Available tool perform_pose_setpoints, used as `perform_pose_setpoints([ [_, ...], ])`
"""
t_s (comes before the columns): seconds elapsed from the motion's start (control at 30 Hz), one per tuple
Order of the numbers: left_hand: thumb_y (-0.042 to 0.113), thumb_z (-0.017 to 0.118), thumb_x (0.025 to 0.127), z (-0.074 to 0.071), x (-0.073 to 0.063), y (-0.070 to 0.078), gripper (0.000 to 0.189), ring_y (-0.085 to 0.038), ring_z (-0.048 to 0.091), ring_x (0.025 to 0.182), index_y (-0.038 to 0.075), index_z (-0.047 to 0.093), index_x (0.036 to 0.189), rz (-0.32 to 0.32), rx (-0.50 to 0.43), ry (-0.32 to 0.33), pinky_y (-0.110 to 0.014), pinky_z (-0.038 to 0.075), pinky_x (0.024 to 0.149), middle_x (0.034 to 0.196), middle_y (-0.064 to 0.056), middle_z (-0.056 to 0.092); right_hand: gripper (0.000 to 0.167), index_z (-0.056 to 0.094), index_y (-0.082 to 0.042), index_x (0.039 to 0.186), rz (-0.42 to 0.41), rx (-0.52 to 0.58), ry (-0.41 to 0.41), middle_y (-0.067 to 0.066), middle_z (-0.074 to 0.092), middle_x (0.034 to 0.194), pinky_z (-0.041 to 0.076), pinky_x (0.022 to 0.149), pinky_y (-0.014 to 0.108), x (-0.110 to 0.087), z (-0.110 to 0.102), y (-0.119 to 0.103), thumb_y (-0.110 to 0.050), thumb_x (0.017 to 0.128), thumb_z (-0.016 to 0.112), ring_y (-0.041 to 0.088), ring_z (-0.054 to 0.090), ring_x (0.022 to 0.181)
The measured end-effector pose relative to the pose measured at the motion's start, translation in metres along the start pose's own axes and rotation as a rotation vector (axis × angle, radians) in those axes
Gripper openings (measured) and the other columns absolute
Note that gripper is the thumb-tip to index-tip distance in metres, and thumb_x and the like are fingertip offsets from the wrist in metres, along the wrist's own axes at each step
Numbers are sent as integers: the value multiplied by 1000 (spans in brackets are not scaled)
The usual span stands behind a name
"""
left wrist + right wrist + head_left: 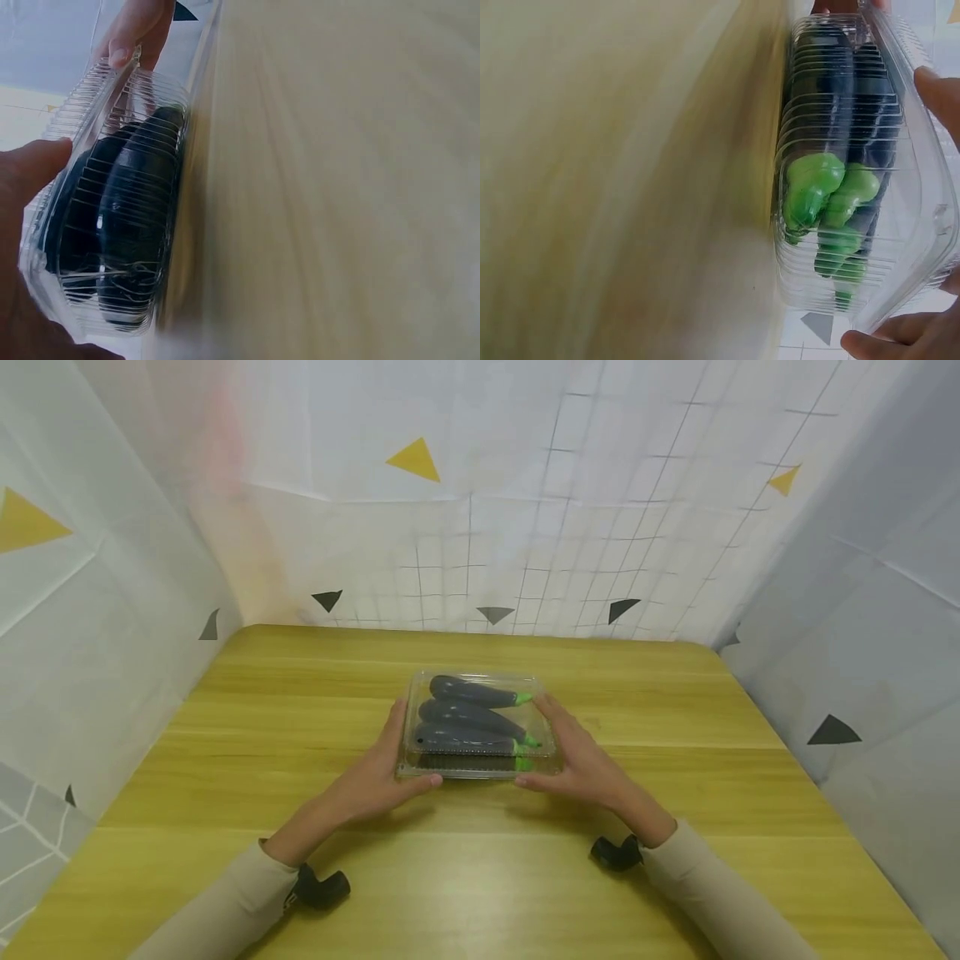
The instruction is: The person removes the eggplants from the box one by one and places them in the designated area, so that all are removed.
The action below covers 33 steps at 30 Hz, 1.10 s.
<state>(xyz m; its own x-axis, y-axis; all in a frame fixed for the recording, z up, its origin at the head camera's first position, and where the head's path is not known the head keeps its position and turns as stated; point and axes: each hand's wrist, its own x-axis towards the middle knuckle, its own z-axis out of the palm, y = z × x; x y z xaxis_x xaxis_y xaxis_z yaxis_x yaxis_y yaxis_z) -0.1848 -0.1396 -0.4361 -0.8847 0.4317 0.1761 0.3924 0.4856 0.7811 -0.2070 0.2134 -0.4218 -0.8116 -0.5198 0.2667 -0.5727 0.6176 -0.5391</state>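
Observation:
A clear plastic clamshell box (480, 766) stands low over the table, lid down. Inside lie several dark eggplants (468, 717), their green stem ends toward the right. My left hand (372, 783) grips the box's left side, with the thumb along the front edge and the fingers behind the side. On the opposite side my right hand (583, 767) holds it the same way, thumb at the front corner. Ribbed walls and the lid's rim show in the left wrist view, with the left thumb (45, 161) on the rim. Green caps (814, 184) show through the wall in the right wrist view.
The wood-grain table (480, 877) runs back to a white cloth backdrop (337, 543) with triangles and grid lines. Cloth also hangs along the left and right sides. A black wrist device (322, 889) sits at the left cuff, another (617, 853) at the right.

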Motion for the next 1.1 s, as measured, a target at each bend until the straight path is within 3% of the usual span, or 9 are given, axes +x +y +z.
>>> perform_pose_setpoints([
  [0.13,57,78,89,1,0,0,127,-32,11,155,24,-18,166,1,-8,-1,-57,21,119,172,-6,-10,112,28,-16,166,-2,-51,22,17,18,170,30,110,73,-2,0,0,-57,80,86,43,26,151],
  [0.27,57,76,90,2,-1,0,126,-32,10,155,22,-18,165,-11,1,-1,-56,21,120,172,-8,-11,110,32,-15,165,-12,-89,46,19,27,167,39,104,72,-4,0,-1,-58,80,86,44,35,146],
  [0.4,58,75,91,2,-1,1,125,-31,8,155,21,-18,165,-17,-1,0,-56,20,120,172,-7,-12,108,32,-16,165,-36,-143,57,19,37,163,44,100,69,-4,-2,-2,-61,81,83,44,44,140],
  [0.83,61,73,92,-1,-2,5,123,-31,4,156,27,-21,164,-43,10,-3,-56,16,121,172,-12,-12,99,25,-13,166,-133,-341,22,26,54,147,44,103,65,-3,-5,-5,-64,93,68,48,53,131],
  [1.1,61,72,92,-1,-2,5,123,-33,7,155,28,-22,163,-56,23,-12,-56,18,121,172,-9,-13,98,25,-13,165,-216,-424,49,26,64,133,51,94,64,-6,-6,-10,-48,91,79,48,60,120],
])
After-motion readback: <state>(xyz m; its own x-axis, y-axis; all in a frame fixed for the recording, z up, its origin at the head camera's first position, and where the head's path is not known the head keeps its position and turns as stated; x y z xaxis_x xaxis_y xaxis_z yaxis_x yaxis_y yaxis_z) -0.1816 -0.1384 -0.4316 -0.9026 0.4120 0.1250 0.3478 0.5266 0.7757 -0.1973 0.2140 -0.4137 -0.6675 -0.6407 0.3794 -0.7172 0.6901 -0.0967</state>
